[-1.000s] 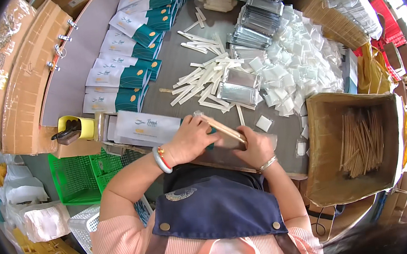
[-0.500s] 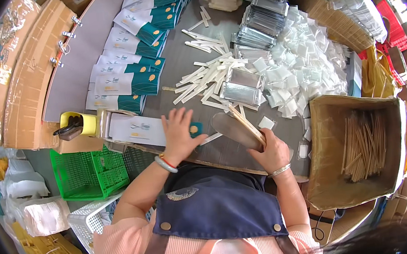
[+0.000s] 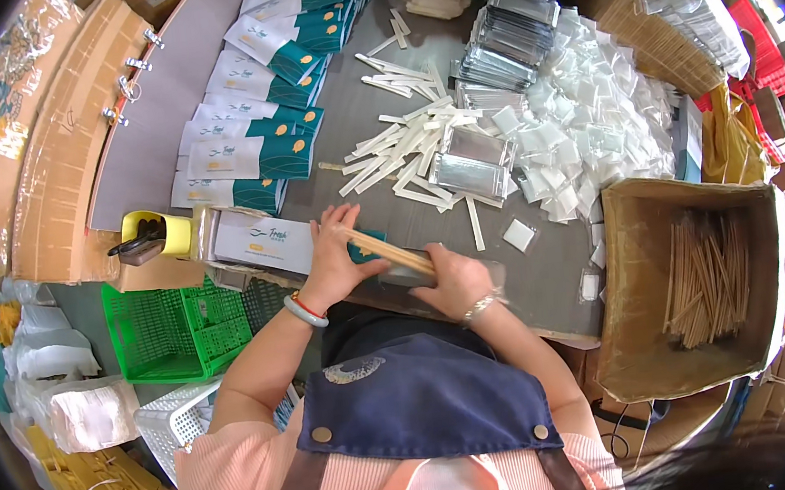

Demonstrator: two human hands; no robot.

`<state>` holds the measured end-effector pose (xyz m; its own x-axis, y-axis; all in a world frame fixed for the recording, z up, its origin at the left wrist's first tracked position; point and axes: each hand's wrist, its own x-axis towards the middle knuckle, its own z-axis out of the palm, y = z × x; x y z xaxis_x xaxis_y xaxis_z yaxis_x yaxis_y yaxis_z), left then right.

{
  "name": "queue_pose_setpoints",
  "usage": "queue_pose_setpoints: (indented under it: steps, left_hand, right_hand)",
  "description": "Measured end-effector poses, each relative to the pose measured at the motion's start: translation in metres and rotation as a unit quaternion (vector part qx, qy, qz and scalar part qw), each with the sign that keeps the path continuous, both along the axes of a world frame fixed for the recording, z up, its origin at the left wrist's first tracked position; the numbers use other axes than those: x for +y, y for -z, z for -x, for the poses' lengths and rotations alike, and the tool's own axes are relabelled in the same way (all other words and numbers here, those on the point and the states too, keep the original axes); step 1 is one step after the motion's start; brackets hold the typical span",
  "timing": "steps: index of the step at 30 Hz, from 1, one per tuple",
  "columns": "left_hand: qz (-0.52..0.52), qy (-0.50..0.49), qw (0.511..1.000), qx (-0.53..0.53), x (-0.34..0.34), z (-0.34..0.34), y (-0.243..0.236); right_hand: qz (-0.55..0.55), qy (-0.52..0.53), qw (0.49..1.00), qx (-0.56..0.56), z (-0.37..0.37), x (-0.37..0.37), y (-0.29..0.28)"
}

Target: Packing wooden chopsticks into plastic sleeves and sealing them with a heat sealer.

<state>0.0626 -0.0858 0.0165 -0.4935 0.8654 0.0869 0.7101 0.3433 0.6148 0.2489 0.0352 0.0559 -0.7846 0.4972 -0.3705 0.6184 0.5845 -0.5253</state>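
Note:
A bundle of thin wooden sticks [image 3: 391, 251], apparently chopsticks, slants between my hands, its right end gripped in my right hand [image 3: 459, 282]. Clear plastic film [image 3: 486, 276] shows beside that hand's fingers. At the bundle's left end, my left hand [image 3: 329, 259] lies over a white-and-teal printed packet [image 3: 260, 244], thumb and fingers apart. The packet's teal end shows just past my left fingers, partly covered by the sticks. Whether the sticks' tips touch the packet or my palm, I cannot tell.
Beyond my hands lie white strips [image 3: 402, 153], silvery packets [image 3: 470, 162] and many small white sachets [image 3: 581, 129]. Stacked white-and-teal packets [image 3: 226, 162] stand at left. A cardboard box [image 3: 634, 315] with more sticks is at right; a green basket [image 3: 159, 341] sits lower left.
My right hand has moved left with the wooden sticks and film, bringing the sticks to my left hand. The left hand's fingers have drawn closer together over the packet.

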Motion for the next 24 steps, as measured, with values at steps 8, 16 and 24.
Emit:
queue_pose_setpoints:
  steps: [8, 16, 24]
  left_hand:
    - [-0.092, 0.044, 0.993, 0.051, 0.061, 0.049, 0.013]
    - [0.025, 0.148, 0.979, 0.140, 0.074, 0.064, -0.007]
    - [-0.053, 0.270, 0.954, 0.117, 0.147, 0.010, -0.005]
  right_hand:
    - [-0.050, 0.296, 0.942, 0.152, -0.055, 0.057, 0.032]
    - [-0.113, 0.305, 0.945, 0.046, -0.080, 0.078, 0.029]
    - [-0.011, 0.349, 0.918, 0.186, -0.088, 0.066, 0.035]
